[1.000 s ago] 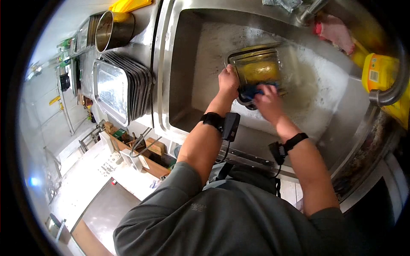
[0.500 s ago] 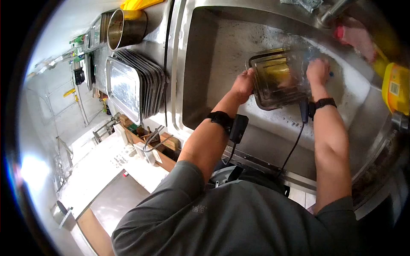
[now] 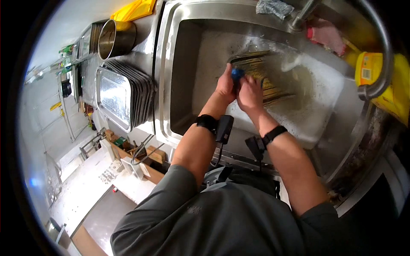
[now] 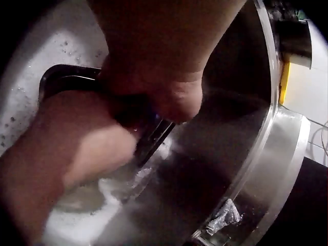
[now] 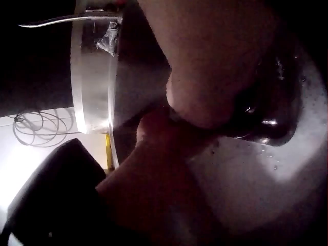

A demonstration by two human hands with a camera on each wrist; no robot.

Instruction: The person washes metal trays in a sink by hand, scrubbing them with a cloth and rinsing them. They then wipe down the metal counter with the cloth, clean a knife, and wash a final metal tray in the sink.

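Gripping a tray (image 3: 268,87)'s left edge between thumb and fingers of the left hand (image 3: 225,86), while curling the right hand (image 3: 250,94) round a blue scrubber (image 3: 237,74) near the left thumb. Holding the tray in the sudsy sink (image 3: 184,72), upper centre of frame, right of stacked trays (image 3: 143,96).

At the bottom centre of the head view, a dark grey short-sleeved shirt (image 3: 230,222) bears a small paler logo (image 3: 194,210). Mid-frame, two black wrist straps (image 3: 206,123) carry boxy black modules (image 3: 224,129) trailing thin black cables (image 3: 221,150).
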